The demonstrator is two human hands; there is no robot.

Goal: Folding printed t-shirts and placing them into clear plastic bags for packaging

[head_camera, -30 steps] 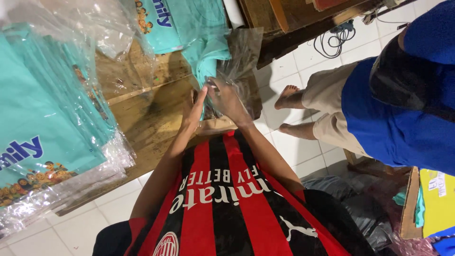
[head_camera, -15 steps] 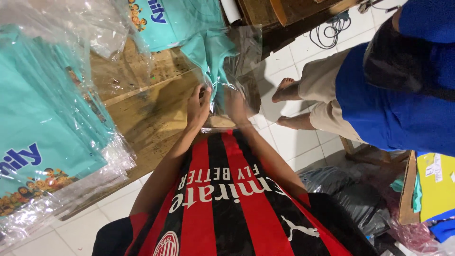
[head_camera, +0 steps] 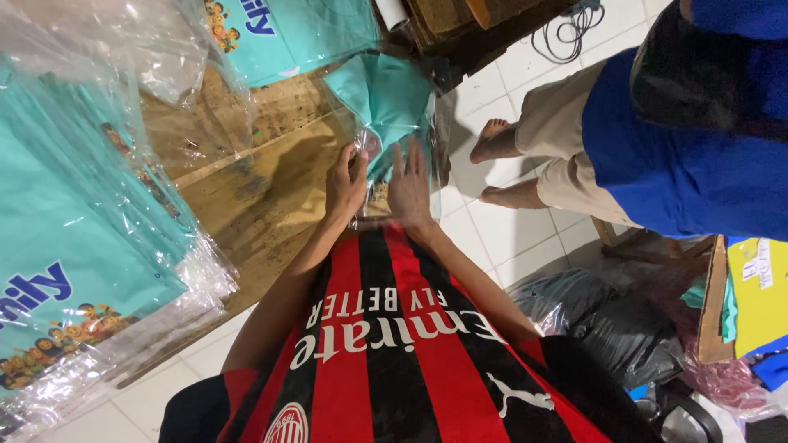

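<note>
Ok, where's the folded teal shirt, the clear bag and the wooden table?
teal shirt [head_camera: 384, 97], head view, middle of the folded cloth.
clear bag [head_camera: 439, 135], head view, right edge of the plastic.
wooden table [head_camera: 263, 176], head view, bare top left of the hands.

folded shirt [head_camera: 386, 98]: teal, in a clear shiny bag
shirt stack [head_camera: 74, 246], at 9 o'clock: teal, blue letters, little cartoon figures
worn jersey [head_camera: 394, 361]: red and black stripes
table [head_camera: 246, 189]: brown wood
floor [head_camera: 525, 238]: white tiles
</note>
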